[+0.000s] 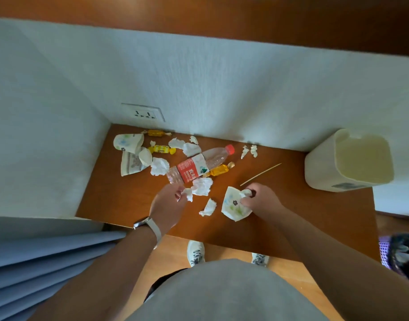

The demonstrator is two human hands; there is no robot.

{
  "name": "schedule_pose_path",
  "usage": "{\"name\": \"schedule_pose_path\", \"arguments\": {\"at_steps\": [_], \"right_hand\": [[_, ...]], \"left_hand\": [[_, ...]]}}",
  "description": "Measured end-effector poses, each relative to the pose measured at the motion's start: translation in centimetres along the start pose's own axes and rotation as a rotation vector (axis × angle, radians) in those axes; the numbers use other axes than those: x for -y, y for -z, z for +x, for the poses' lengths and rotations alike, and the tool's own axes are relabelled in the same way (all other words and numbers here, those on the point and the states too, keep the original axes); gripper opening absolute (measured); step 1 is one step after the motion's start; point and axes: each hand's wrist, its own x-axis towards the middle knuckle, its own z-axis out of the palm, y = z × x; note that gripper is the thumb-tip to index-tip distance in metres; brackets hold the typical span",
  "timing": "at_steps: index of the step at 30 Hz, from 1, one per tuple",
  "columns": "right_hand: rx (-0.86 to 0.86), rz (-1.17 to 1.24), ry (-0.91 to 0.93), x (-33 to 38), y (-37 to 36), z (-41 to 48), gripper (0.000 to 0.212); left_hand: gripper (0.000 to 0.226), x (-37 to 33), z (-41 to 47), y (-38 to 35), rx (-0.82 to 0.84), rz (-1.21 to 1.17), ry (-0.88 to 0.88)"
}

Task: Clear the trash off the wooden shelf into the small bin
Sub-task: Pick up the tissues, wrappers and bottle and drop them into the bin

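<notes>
Fingers (245, 200) of your right hand (260, 198) are closing around a crumpled tissue (246, 193) and the rim of a flattened floral paper cup (233, 205) on the wooden shelf (291, 216). Your left hand (168, 205) is pinching a small tissue scrap (188, 194) just beside a bigger wad (202, 185). Behind them are lying a plastic bottle (199, 166), candies, more tissues, two paper cups and a thin stick (260, 174). Well right of your hands, the small bin (348, 162) is standing open at the shelf's far right end.
</notes>
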Motion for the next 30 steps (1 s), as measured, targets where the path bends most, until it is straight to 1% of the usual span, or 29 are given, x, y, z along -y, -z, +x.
{"name": "schedule_pose_path", "arguments": {"at_steps": [4, 9, 13, 16, 22, 25, 27, 30], "right_hand": [[-0.008, 0.008, 0.07, -0.2, 2.2, -0.5, 0.016], [-0.078, 0.056, 0.129, -0.1, 6.2, -1.7, 0.019], [-0.186, 0.107, 0.161, -0.6, 10.2, -3.1, 0.017], [-0.282, 0.167, 0.158, -1.4, 13.4, -4.4, 0.019], [-0.447, 0.277, 0.141, -4.2, 19.6, -7.4, 0.015], [-0.533, 0.348, 0.124, -6.0, 22.3, -8.3, 0.019], [-0.592, 0.359, 0.111, -7.2, 23.7, -8.7, 0.019], [-0.641, 0.359, 0.089, -9.2, 25.4, -8.5, 0.017]], "left_hand": [[0.006, -2.9, 0.2, -0.9, -0.011, -0.012, -0.012], [0.013, -7.0, 1.1, -1.7, -0.036, -0.013, -0.086], [0.01, -11.2, 2.4, -2.5, -0.015, -0.044, -0.169], [0.003, -15.0, 3.5, -3.6, -0.004, -0.097, -0.256], [0.004, -23.0, 5.2, -6.7, 0.068, -0.087, -0.352], [0.007, -26.8, 5.4, -8.0, 0.108, -0.115, -0.401], [0.009, -28.9, 5.3, -8.8, 0.144, -0.13, -0.422], [0.016, -31.6, 5.2, -9.9, 0.151, -0.151, -0.431]]}}
